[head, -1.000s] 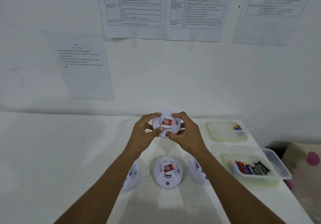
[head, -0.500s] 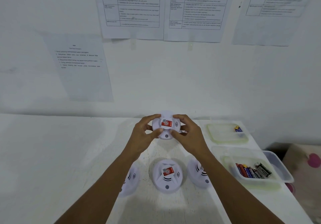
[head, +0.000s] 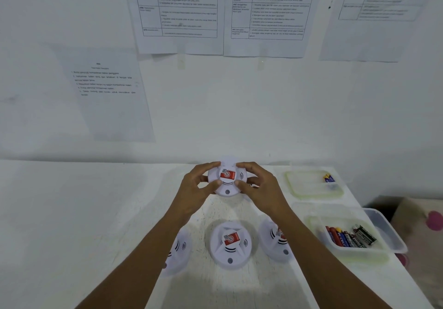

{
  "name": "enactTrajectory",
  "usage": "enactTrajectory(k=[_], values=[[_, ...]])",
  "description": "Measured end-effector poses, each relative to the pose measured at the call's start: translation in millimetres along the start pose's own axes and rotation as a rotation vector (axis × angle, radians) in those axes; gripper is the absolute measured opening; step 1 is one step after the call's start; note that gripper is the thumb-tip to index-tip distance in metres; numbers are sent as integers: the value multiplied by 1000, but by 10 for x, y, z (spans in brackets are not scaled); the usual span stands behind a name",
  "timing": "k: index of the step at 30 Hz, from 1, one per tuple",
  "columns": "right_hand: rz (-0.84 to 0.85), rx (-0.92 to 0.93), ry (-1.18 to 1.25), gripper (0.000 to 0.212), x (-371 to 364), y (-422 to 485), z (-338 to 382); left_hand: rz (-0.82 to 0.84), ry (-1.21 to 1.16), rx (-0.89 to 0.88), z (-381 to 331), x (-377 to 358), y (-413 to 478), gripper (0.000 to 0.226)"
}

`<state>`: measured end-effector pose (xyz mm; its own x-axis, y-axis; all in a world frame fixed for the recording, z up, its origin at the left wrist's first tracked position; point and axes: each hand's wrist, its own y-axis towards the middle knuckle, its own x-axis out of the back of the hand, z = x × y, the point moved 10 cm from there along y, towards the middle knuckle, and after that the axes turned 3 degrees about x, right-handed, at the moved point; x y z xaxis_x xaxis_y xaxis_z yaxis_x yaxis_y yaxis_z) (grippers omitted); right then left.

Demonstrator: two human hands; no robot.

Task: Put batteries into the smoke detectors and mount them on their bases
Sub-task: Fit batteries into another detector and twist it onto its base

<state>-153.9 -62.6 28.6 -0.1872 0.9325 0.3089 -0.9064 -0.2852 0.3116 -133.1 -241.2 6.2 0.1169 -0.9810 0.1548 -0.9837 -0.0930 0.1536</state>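
Gripping one white smoke detector (head: 227, 176) by its rim, left hand (head: 193, 190) and right hand (head: 265, 190) clamped on opposite sides.

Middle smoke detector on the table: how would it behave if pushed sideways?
Likely slides, not rolls or tips: the smoke detector lies flat and low on the table. Probably stiff and light: it looks like a hard plastic shell.

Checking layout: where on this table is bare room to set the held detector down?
Free: the tabletop left of the left hand and leftmost detector. Crowded: the three-detector row under the arms, and both battery trays at right.
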Motion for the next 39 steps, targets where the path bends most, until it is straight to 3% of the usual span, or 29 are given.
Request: enactTrajectory(k=[39], values=[[3,-3,0,30,-122,25,-46,-17,85,-47,-5,80,-30,39]])
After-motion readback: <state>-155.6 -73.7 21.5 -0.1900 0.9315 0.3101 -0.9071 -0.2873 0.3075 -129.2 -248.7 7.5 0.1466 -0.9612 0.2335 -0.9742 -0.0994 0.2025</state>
